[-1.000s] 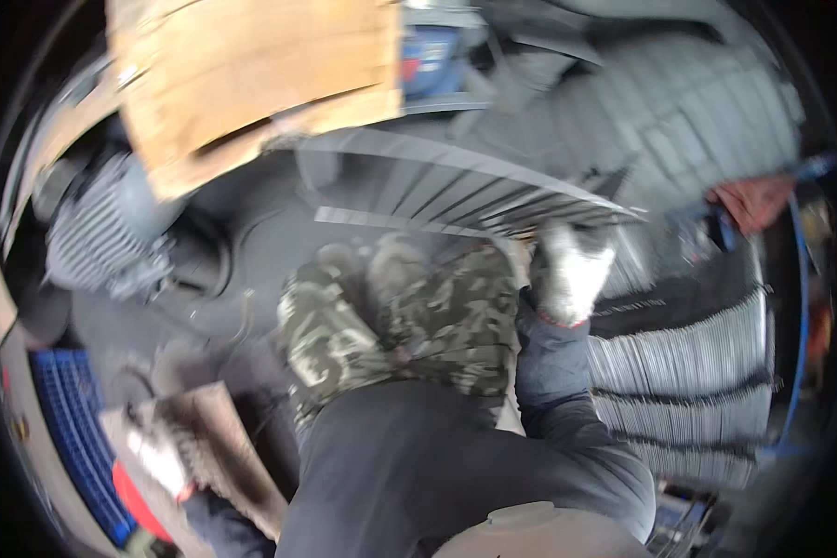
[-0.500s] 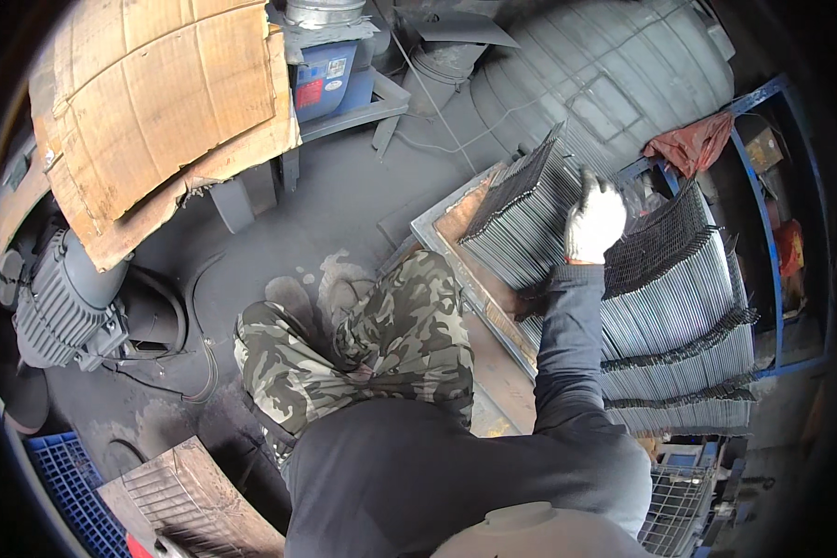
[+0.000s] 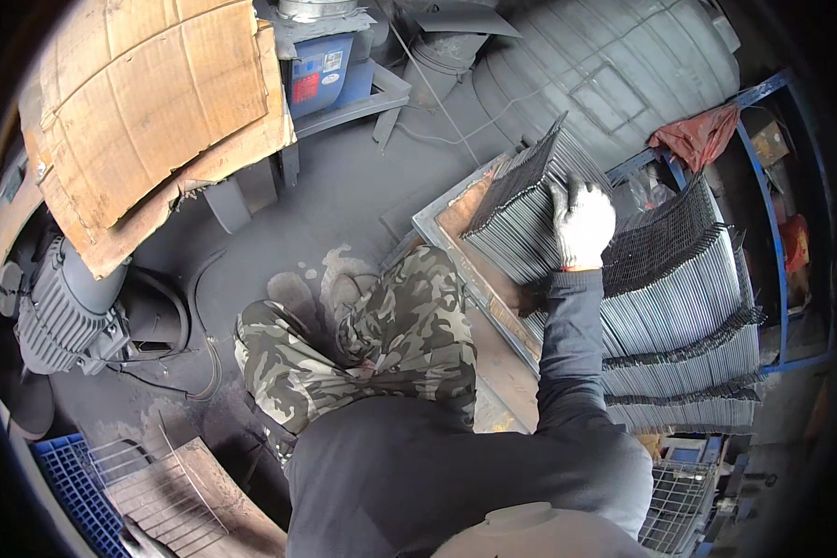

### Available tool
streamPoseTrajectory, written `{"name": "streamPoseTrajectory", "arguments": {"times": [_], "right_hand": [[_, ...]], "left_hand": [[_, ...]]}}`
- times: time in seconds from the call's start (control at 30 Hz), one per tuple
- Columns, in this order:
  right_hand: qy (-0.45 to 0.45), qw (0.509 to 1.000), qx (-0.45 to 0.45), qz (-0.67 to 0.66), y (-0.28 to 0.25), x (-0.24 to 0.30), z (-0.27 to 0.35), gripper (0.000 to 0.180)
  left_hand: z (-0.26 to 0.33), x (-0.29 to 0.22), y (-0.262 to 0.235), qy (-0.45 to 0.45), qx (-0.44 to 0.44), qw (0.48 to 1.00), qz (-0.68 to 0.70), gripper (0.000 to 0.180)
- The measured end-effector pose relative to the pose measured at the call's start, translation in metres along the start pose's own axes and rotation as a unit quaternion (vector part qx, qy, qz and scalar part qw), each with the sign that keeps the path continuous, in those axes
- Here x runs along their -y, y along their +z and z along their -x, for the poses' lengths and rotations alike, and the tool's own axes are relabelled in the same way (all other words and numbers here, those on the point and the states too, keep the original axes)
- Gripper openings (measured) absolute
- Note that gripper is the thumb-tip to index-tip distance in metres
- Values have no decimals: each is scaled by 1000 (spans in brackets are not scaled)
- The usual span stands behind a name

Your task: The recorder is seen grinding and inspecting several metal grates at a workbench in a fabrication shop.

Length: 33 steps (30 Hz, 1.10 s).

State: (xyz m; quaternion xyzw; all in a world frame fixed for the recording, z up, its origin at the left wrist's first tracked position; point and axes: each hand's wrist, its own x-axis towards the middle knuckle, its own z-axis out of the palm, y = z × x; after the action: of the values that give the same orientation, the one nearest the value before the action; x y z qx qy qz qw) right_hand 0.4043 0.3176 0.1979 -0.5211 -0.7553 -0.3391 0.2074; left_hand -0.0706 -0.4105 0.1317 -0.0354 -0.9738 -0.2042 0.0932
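My right hand, in a white glove, rests at the right edge of a stack of dark wire grids. Its fingers are apart and touch the grids; none is lifted off. Alongside stands a larger, sagging row of wire grids, packed tightly edge to edge. At the lower left, a single wire grid is tilted above a brown board. Part of my left hand shows at its lower edge, closed on it, though most of this hand is cut off by the frame.
A blue plastic crate stands beside the brown board. Further off are a grey motor with cables, cardboard sheets, and a blue bin. A large grey tank lies behind the stacks, near a blue metal frame.
My right hand has shifted left and slightly down onto the smaller stack. At the lower left, the single grid has risen and tilted, moving left over the crate.
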Motion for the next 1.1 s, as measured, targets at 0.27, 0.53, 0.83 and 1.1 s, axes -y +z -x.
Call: {"name": "streamPoseTrajectory", "arguments": {"times": [0.27,0.53,0.83,1.1], "right_hand": [[-8,997,-38,-60,18,-4,15,34],[-48,988,-39,-142,4,-22,14,37],[-51,989,3,-138,13,-21,9,39],[-59,995,20,-72,23,-17,7,39]], "left_hand": [[-36,-123,36,97,0,993,66,33],[-23,-216,84,206,56,962,169,17],[-16,-251,116,222,92,948,209,14],[-17,-254,126,210,116,938,249,15]]}}
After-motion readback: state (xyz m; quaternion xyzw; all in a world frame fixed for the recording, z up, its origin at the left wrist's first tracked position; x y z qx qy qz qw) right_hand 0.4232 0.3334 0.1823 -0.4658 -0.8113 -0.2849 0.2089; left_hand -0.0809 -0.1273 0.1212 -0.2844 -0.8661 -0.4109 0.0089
